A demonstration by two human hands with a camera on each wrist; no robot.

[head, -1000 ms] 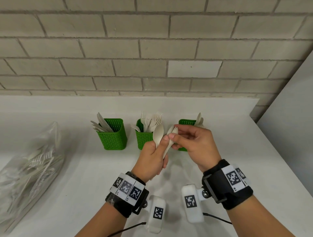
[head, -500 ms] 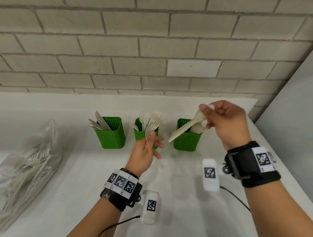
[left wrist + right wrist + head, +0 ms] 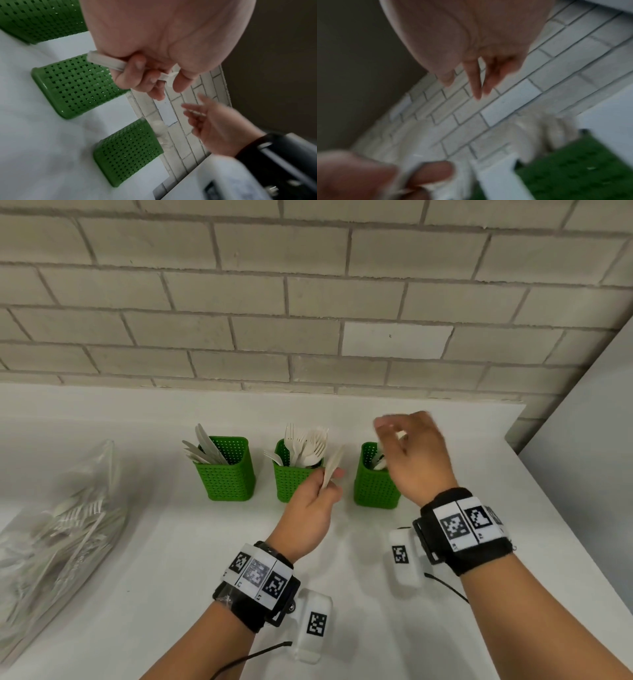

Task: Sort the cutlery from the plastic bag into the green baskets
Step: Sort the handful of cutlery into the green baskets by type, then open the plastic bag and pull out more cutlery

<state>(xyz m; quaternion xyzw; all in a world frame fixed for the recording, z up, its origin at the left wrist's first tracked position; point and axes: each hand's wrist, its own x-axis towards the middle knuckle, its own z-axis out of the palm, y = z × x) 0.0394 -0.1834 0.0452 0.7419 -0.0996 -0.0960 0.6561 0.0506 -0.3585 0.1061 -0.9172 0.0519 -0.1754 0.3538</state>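
Three green baskets stand in a row: the left one (image 3: 226,474) holds knives, the middle one (image 3: 291,479) forks, the right one (image 3: 373,484) spoons. My left hand (image 3: 318,494) grips a beige spoon (image 3: 331,467) by its handle in front of the middle basket; the left wrist view shows the handle (image 3: 106,62) between curled fingers. Above the right basket my right hand (image 3: 407,453) hovers with fingers spread and nothing in it; it is blurred. The clear plastic bag (image 3: 51,539) with cutlery lies at the left.
A white table (image 3: 171,577) runs to a brick wall (image 3: 308,320) behind the baskets. A white panel (image 3: 589,457) borders the table's right edge. Wrist cameras and cables hang under both forearms.
My right hand took one spoon from the left hand, carried it to the right basket and let it go there. The left hand still holds one spoon.
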